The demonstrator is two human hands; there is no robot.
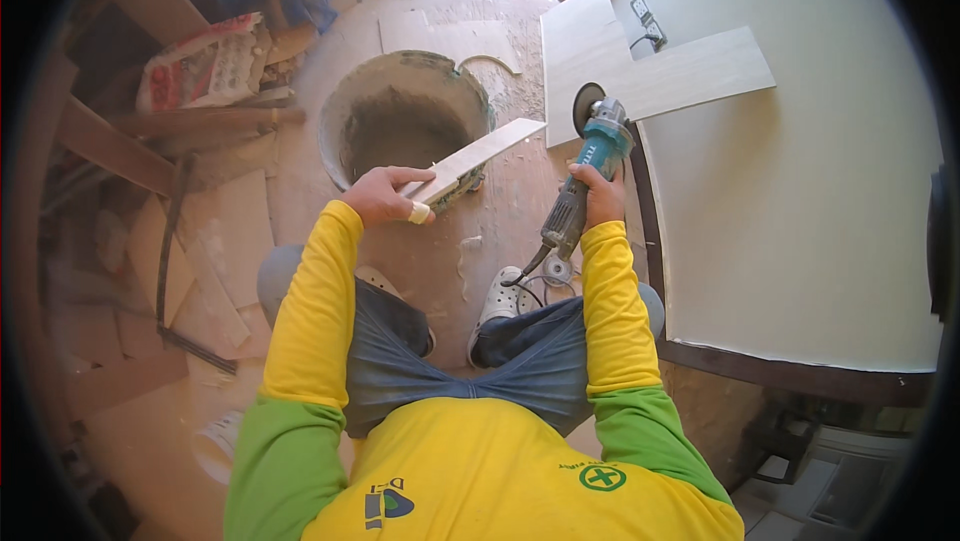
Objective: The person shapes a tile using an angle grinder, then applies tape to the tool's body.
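My left hand (pixel 382 195) grips one end of a narrow, pale tile strip (pixel 487 153), a finger of that hand wrapped in white tape. The strip slants up to the right in front of a large, dusty round bucket (pixel 345 119). In my right hand (pixel 604 195) is a teal and grey angle grinder (pixel 601 147), held by its body. Its dark disc (pixel 587 109) points away from me, apart from the strip's far end. A black cord runs down from the grinder towards my right shoe.
Pale planks or tiles (pixel 700 73) lean by the right wall, near a socket (pixel 648 21). Loose tile pieces (pixel 215 251) and a dark angled bar (pixel 170 251) lie at left. Beyond them sits a red and white bag (pixel 205 66). Dust and scraps cover the floor.
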